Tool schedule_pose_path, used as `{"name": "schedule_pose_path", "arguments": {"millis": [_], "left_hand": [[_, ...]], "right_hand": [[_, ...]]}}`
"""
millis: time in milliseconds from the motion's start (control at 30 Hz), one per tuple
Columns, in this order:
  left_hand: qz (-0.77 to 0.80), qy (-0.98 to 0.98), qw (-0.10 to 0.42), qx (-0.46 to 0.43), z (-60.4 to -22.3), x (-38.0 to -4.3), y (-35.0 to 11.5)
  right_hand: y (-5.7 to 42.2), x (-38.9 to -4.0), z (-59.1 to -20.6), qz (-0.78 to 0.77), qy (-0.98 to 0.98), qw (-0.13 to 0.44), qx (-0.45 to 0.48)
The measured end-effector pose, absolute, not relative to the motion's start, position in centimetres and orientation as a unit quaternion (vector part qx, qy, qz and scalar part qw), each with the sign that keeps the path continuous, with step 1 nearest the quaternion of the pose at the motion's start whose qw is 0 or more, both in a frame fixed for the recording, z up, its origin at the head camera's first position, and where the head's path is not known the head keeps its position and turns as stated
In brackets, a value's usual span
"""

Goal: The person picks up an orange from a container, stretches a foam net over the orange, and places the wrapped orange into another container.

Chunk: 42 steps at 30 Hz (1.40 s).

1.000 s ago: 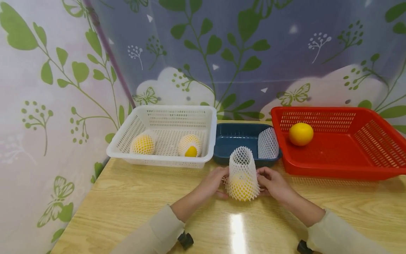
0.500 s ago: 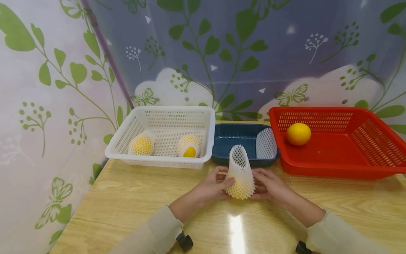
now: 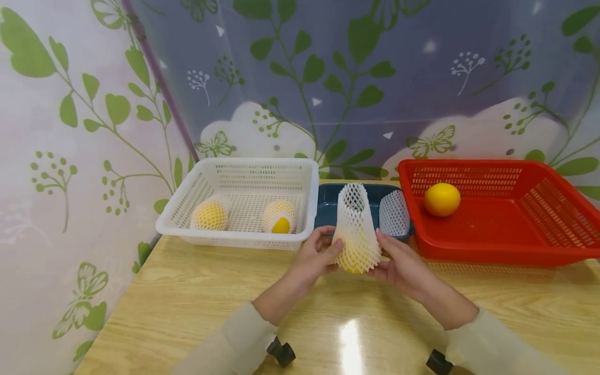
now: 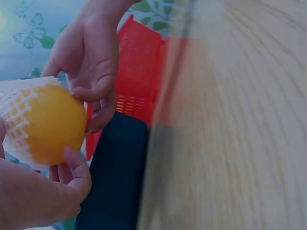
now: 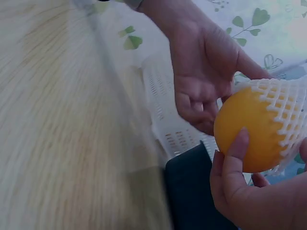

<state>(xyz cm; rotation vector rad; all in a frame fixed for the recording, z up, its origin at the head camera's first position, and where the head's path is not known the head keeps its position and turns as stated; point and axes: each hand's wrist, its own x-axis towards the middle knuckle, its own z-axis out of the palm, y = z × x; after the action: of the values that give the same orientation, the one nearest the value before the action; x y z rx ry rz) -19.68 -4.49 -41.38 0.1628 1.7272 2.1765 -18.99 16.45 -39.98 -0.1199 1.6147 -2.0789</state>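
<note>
An orange (image 4: 64,125) sits partly inside a white foam net sleeve (image 3: 354,221), its bare end showing in both wrist views. The sleeve's long, open end stands upward in the head view. My left hand (image 3: 313,261) grips the netted orange from the left, thumb on the front of the sleeve. From the right, my right hand (image 3: 404,264) holds it with thumb and fingers. In the wrist views, fingertips of both hands touch the bare peel. The bundle is in front of the dark blue tray (image 3: 327,204), overlapping it in view.
Left stands a white basket (image 3: 234,238) with two netted oranges, one (image 3: 209,215) at left and another (image 3: 279,214) at right. Another foam sleeve (image 3: 394,213) lies in the blue tray. At right, a red basket (image 3: 492,224) holds a bare orange (image 3: 442,200).
Both hands have raised the netted orange up and away from me, toward the blue tray. My left thumb has come onto the front of the sleeve. The baskets stay put.
</note>
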Motion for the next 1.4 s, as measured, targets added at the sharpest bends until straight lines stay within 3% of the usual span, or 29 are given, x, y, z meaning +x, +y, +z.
{"name": "schedule_pose_path", "arguments": {"millis": [467, 733, 1400], "left_hand": [[0.799, 0.556, 0.202, 0.107, -38.3, -20.0, -4.8], [0.801, 0.548, 0.215, 0.111, -38.3, -20.1, -5.2], [0.823, 0.498, 0.242, 0.125, -39.0, -20.7, -6.0]], "right_hand": [[16.1, -19.4, -37.4, -0.786, 0.564, 0.225, -0.116], [16.2, -19.7, -37.7, -0.788, 0.542, 0.24, -0.167], [16.0, -20.0, -38.2, -0.804, 0.517, 0.247, -0.161]]}}
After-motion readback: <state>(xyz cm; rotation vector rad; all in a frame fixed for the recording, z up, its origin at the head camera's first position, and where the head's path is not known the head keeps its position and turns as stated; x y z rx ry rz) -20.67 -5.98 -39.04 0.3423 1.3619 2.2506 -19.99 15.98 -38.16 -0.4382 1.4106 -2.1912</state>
